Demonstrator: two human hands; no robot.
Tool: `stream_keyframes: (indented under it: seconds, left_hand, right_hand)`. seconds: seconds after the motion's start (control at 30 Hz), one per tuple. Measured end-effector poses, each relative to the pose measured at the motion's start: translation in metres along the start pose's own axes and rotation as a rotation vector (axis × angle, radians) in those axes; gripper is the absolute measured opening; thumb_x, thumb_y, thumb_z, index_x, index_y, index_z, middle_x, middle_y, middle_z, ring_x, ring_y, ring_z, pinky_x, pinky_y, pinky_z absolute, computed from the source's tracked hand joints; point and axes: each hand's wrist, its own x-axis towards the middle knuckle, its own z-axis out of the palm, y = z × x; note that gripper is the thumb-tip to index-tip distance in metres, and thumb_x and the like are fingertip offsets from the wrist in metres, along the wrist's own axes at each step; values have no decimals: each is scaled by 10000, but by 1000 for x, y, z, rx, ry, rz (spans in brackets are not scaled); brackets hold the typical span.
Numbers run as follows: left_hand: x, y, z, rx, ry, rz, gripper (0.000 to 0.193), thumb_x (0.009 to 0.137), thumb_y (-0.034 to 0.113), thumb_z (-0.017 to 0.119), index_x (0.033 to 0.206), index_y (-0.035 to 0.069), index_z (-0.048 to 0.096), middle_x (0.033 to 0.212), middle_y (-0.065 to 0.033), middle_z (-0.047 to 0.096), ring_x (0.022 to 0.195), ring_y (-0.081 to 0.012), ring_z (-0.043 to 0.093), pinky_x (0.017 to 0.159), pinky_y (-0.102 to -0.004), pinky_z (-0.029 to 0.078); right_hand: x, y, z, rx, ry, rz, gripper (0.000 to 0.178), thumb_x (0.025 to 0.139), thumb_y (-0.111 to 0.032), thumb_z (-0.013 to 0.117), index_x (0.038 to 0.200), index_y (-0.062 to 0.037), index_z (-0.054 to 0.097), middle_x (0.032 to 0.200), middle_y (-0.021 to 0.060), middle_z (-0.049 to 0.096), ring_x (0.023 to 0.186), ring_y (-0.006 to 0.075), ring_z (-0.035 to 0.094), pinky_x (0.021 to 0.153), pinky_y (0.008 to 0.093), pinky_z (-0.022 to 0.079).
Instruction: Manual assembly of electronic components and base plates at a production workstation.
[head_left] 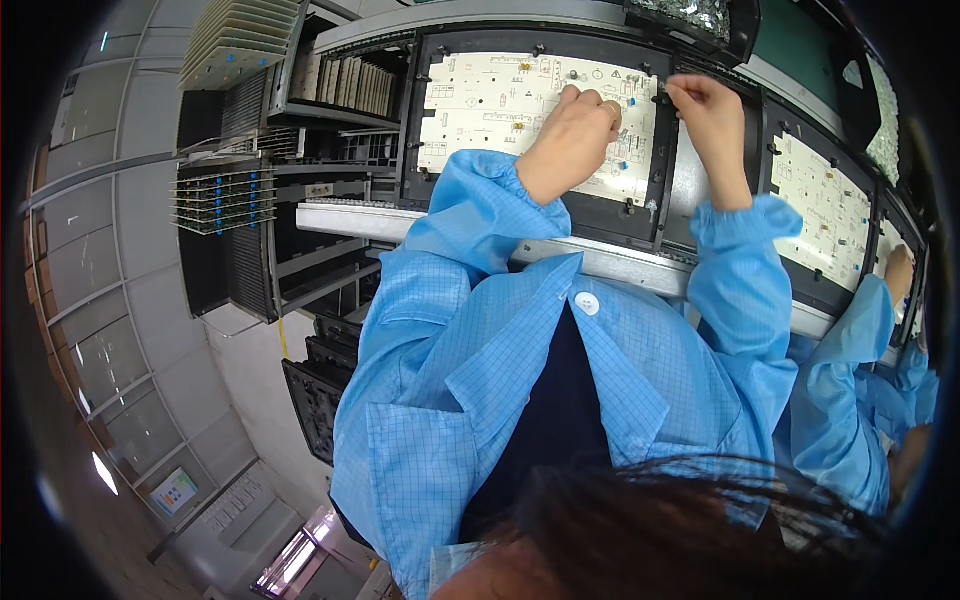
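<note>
A cream-coloured circuit board (pixel 460 125) lies in a black carrier frame (pixel 662 150) before me. It bears small yellow and blue components. Over the board's right half is my left hand (pixel 575 145), its fingers curled down toward the surface. Whatever its fingertips hold, if anything, is hidden. My right hand (pixel 716 125) is raised by the board's right edge, above the dark gap beside the carrier. Its thumb and fingertips are pinched together; anything between them is too small to make out. Both arms wear blue checked sleeves.
A metal rail (pixel 350 218) runs along the near side. Racked boards (pixel 225 200) stand at the left, with more boards (pixel 350 82) stacked upright nearby. A bin of small shiny parts (pixel 690 15) sits at the far side. Rightward, another board (pixel 815 205) lies near a co-worker's sleeve (pixel 850 340).
</note>
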Motion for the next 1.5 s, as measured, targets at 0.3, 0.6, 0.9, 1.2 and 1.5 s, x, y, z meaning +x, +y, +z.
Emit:
stream_keyframes:
  seconds: [0.3, 0.6, 0.9, 1.2, 1.5]
  left_hand:
    - [1, -7, 0, -125, 162, 1, 71, 818, 12, 600, 877, -1, 636, 815, -166, 632, 835, -344, 578, 809, -416, 463]
    - [-4, -16, -12, -425, 344, -195, 151, 856, 25, 563, 962, -18, 660, 845, -204, 640, 826, -366, 613, 752, -434, 496]
    - [-5, -14, -18, -639, 353, -258, 120, 851, 26, 617, 928, -20, 697, 745, -168, 683, 659, -254, 666, 621, -330, 520]
    - [-5, -16, -20, -661, 301, -343, 110, 828, 35, 649, 898, -31, 704, 739, -160, 693, 660, -213, 677, 621, -298, 532]
    - [-2, -3, -13, -501, 246, -271, 133, 811, 14, 623, 907, -33, 703, 770, -182, 695, 698, -269, 693, 656, -330, 549]
  right_hand:
    - [30, 0, 23, -339, 46, -28, 318, 736, -132, 747, 1018, -53, 623, 786, 57, 701, 716, 146, 647, 669, 283, 487]
    - [39, 1, 23, -418, 41, 27, 358, 681, -131, 750, 1016, -68, 640, 726, 50, 648, 693, 161, 633, 644, 297, 486]
    - [26, -7, 32, -565, 112, -109, 306, 743, -143, 723, 1029, -78, 638, 751, 62, 669, 709, 203, 654, 645, 314, 492]
    - [-53, -12, 36, -371, -152, -373, 119, 815, -49, 674, 925, -12, 650, 813, 123, 633, 771, 303, 622, 698, 376, 490]
    - [-58, 5, 37, -385, -65, -487, 105, 800, -16, 665, 897, 5, 629, 859, 158, 610, 807, 357, 590, 720, 388, 482]
